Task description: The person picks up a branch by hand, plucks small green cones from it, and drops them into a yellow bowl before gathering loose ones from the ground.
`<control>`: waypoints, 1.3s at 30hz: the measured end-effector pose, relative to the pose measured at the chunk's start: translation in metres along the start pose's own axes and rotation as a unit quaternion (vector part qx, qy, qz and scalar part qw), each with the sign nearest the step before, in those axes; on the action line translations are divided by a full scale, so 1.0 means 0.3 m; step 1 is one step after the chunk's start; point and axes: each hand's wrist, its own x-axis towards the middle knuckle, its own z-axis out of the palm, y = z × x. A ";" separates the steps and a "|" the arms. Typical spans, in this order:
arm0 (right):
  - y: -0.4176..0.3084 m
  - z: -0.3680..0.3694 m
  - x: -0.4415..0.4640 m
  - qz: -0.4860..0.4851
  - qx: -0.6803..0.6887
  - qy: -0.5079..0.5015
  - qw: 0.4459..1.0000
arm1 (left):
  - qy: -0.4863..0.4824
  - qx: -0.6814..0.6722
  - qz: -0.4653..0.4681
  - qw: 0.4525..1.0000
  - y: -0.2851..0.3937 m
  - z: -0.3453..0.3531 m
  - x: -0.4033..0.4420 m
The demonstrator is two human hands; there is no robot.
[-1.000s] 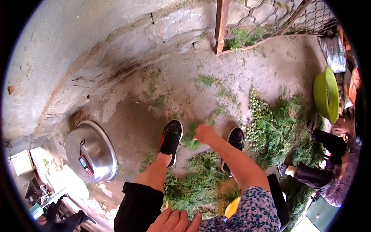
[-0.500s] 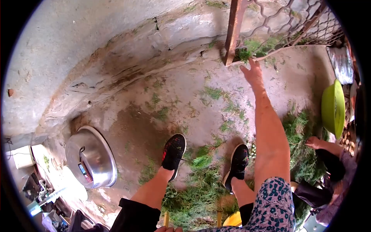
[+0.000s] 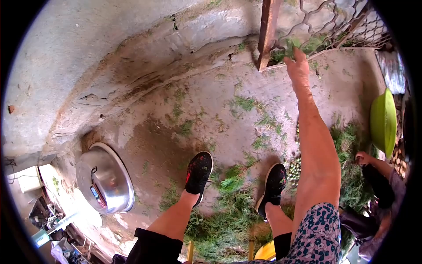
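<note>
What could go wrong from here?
The right hand, close to the wire mesh, might scrape against it. Greens lying between the shoes could get trodden on. The phone might slide off the metal basin if knocked.

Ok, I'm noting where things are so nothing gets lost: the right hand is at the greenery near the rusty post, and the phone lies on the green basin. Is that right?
Not the phone: the head view shows it on the silvery metal basin, not the green basin. The rest stands.
</note>
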 end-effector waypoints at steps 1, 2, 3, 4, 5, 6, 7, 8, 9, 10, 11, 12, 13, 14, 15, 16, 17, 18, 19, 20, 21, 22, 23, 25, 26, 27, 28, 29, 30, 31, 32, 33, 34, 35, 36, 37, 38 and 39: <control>-0.030 -0.031 -0.006 -0.048 0.013 0.020 0.999 | 0.040 0.012 0.015 0.999 0.003 -0.003 0.001; -0.060 -0.074 -0.031 -0.088 -0.016 0.032 0.995 | 0.080 0.024 0.028 0.996 0.006 -0.005 0.002; -0.080 -0.104 -0.066 -0.093 -0.019 0.036 0.995 | 0.106 0.031 0.043 0.993 0.008 -0.011 -0.001; -0.086 -0.132 -0.104 -0.114 -0.032 0.039 0.992 | 0.119 0.036 0.052 0.991 0.008 -0.011 0.002; -0.103 -0.169 -0.142 -0.136 -0.046 0.044 0.989 | 0.127 0.044 0.058 0.989 0.008 -0.010 0.005; -0.148 -0.209 -0.196 -0.119 -0.035 0.040 0.991 | 0.133 0.045 0.067 0.988 0.012 -0.007 0.005; -0.199 -0.244 -0.262 -0.101 -0.024 0.035 0.994 | 0.138 0.049 0.072 0.987 0.013 0.000 0.006; -0.231 -0.272 -0.319 -0.107 -0.011 0.029 0.994 | 0.144 0.051 0.078 0.985 0.019 0.003 0.007; -0.264 -0.306 -0.370 -0.113 0.002 0.027 0.993 | 0.149 0.054 0.083 0.984 0.024 0.009 -0.003; -0.312 -0.348 -0.423 -0.094 0.000 0.011 0.996 | 0.153 0.058 0.082 0.983 0.029 0.018 -0.017; -0.360 -0.388 -0.481 -0.074 -0.002 -0.006 0.997 | 0.155 0.061 0.082 0.983 0.036 0.027 -0.033; -0.403 -0.428 -0.541 -0.054 0.026 -0.009 0.998 | 0.157 0.073 0.074 0.982 0.035 0.033 -0.045; -0.448 -0.468 -0.603 -0.035 0.054 -0.012 0.998 | 0.159 0.085 0.066 0.981 0.035 0.039 -0.057; -0.506 -0.514 -0.668 0.011 0.096 -0.010 0.995 | 0.160 0.104 0.044 0.981 0.031 0.044 -0.062; -0.544 -0.554 -0.733 0.013 0.080 -0.007 0.997 | 0.220 0.086 0.053 0.970 0.022 0.054 -0.058; -0.592 -0.599 -0.799 0.026 0.105 -0.010 0.994 | 0.278 0.068 0.062 0.956 0.011 0.061 -0.055; -0.644 -0.650 -0.859 0.036 0.131 -0.014 0.991 | 0.343 0.063 0.079 0.934 0.007 0.062 -0.056; -0.695 -0.705 -0.916 0.040 0.155 -0.018 0.987 | 0.407 0.058 0.094 0.907 0.006 0.061 -0.059; -0.743 -0.759 -0.974 0.046 0.179 -0.021 0.983 | 0.440 0.040 0.090 0.893 0.012 0.061 -0.066; -0.785 -0.800 -1.027 0.040 0.174 0.003 0.984 | 0.470 0.022 0.089 0.878 0.018 0.063 -0.069; -0.819 -0.850 -1.059 0.041 0.173 0.005 0.984 | 0.489 -0.019 0.107 0.865 0.006 0.081 -0.062; -0.853 -0.899 -1.101 0.062 0.230 0.005 0.971 | 0.503 -0.063 0.119 0.854 -0.005 0.107 -0.067; -0.886 -0.947 -1.161 0.092 0.287 0.002 0.954 | 0.535 -0.086 0.152 0.826 0.007 0.113 -0.072; -0.916 -1.026 -1.226 0.032 0.384 0.010 0.923 | 0.545 -0.151 0.158 0.809 0.048 0.133 -0.098; -0.932 -1.063 -1.259 0.064 0.445 0.005 0.893 | 0.547 -0.150 0.161 0.808 0.073 0.142 -0.115; -0.954 -1.108 -1.293 0.096 0.502 -0.001 0.859 | 0.564 -0.176 0.178 0.787 0.100 0.156 -0.133; -0.969 -1.144 -1.317 0.097 0.508 -0.002 0.856 | 0.581 -0.200 0.196 0.765 0.127 0.170 -0.154; -0.984 -1.180 -1.342 0.098 0.514 -0.004 0.852 | 0.584 -0.198 0.197 0.762 0.160 0.186 -0.182; -0.989 -1.195 -1.365 0.088 0.547 -0.010 0.833 | 0.578 -0.187 0.197 0.770 0.197 0.206 -0.221; -0.994 -1.207 -1.384 0.077 0.579 -0.015 0.812 | 0.571 -0.175 0.197 0.778 0.232 0.223 -0.257; -1.003 -1.226 -1.408 0.106 0.595 -0.037 0.796 | 0.584 -0.080 0.216 0.778 0.261 0.236 -0.289; -1.017 -1.247 -1.437 0.136 0.611 -0.059 0.778 | 0.597 0.014 0.217 0.772 0.281 0.254 -0.321; -1.033 -1.255 -1.459 0.106 0.608 -0.075 0.784 | 0.585 0.047 0.223 0.778 0.315 0.275 -0.361; -1.041 -1.264 -1.476 0.105 0.611 -0.076 0.781 | 0.573 0.082 0.228 0.783 0.350 0.289 -0.398; -1.049 -1.272 -1.493 0.108 0.630 -0.108 0.762 | 0.542 0.115 0.230 0.800 0.374 0.296 -0.425; -1.056 -1.281 -1.514 0.111 0.647 -0.141 0.741 | 0.510 0.146 0.230 0.816 0.390 0.305 -0.448; -1.056 -1.296 -1.530 0.136 0.655 -0.180 0.721 | 0.480 0.146 0.232 0.833 0.393 0.317 -0.458; -1.065 -1.307 -1.546 0.148 0.678 -0.191 0.694 | 0.480 0.147 0.229 0.834 0.388 0.324 -0.464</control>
